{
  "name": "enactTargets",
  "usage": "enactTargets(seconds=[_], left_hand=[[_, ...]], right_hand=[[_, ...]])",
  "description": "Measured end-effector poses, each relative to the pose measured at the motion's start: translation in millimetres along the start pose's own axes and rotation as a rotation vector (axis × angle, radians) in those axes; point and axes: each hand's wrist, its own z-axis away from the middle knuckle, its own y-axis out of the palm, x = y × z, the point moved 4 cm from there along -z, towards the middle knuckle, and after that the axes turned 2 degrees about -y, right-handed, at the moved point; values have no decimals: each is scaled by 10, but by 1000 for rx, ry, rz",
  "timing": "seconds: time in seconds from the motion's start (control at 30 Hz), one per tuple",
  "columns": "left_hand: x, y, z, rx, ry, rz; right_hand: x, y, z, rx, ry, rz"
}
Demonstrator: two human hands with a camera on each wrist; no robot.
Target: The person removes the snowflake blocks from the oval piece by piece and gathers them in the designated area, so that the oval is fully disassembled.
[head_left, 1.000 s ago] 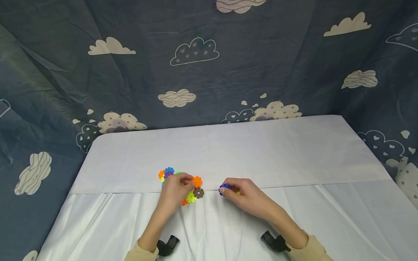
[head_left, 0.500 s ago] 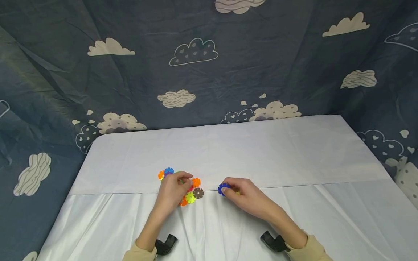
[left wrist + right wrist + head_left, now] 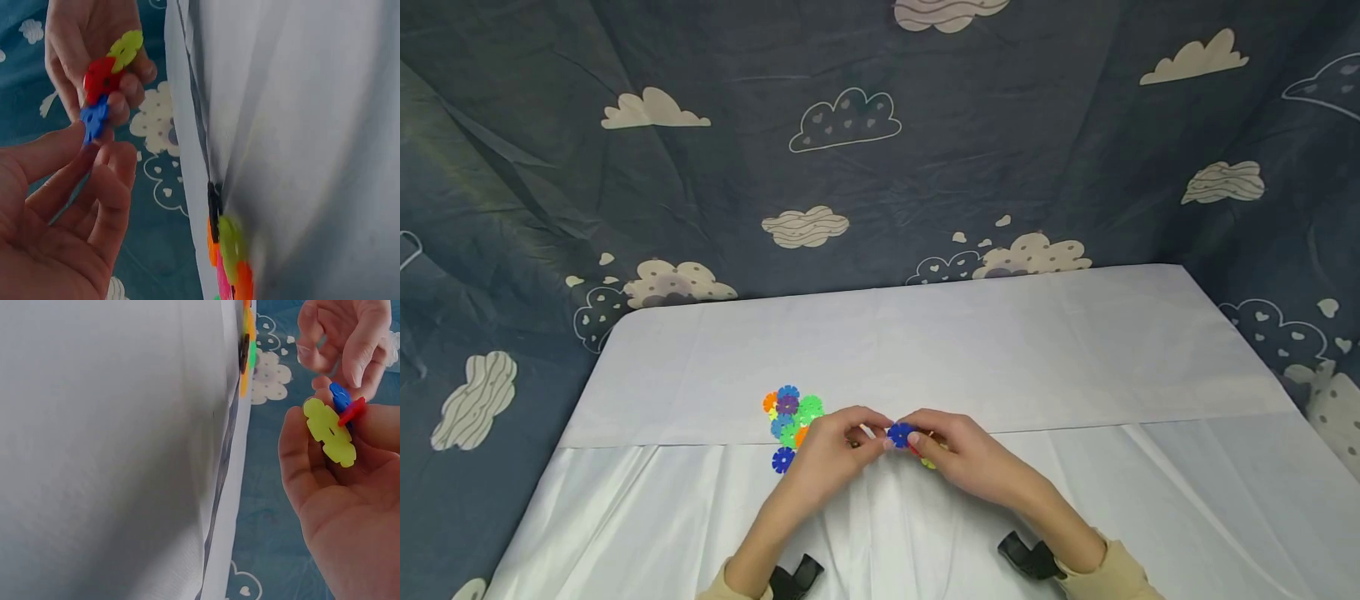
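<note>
In the head view my right hand [image 3: 966, 454] holds several small plastic snowflake discs joined together. A blue disc [image 3: 900, 435] sticks out at its fingertips, with a red disc [image 3: 103, 78] and a yellow-green disc [image 3: 330, 432] beyond it, seen in the wrist views. Its thumb and fingers pinch this group. My left hand [image 3: 831, 450] has come up beside the blue disc, thumb and fingertips close to its free edge. Whether they touch it is unclear. No separate disc shows in the left hand.
A flat cluster of coloured snowflake discs [image 3: 787, 405] lies on the white cloth [image 3: 1037, 350], partly hidden by the left hand. A separate-looking dark blue disc [image 3: 783, 460] sits at its near side. A dark cloud-print curtain [image 3: 850, 183] hangs behind the table.
My left hand has left its place over the cluster and moved right to the blue disc. The right hand has stayed nearly still, while the blue disc has shifted slightly left.
</note>
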Motion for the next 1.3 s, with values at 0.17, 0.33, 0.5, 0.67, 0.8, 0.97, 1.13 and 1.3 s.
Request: enactTargets(seconds=[0.17,0.33,0.5,0.67,0.8,0.97,1.13,1.3], left_hand=[[-82,61,12,-45,101,-57],[-102,71,20,-56,153,-38],[-118,55,41,-55,165,-20],[-130,41,50,-65,167,-3],[-138,28,53,-58,174,17],[-122,-9,47,-47,178,46],[-115,-36,46,-31,196,47],[-126,-66,55,-57,210,27]], right_hand=[[0,14,-2,3,12,-26],[-14,40,1,20,40,-113],[-43,47,6,38,68,-196],[-55,68,8,99,83,-260],[-43,75,8,137,82,-306],[-13,83,1,202,47,-387],[2,79,11,225,41,-435],[19,76,10,155,35,-377]])
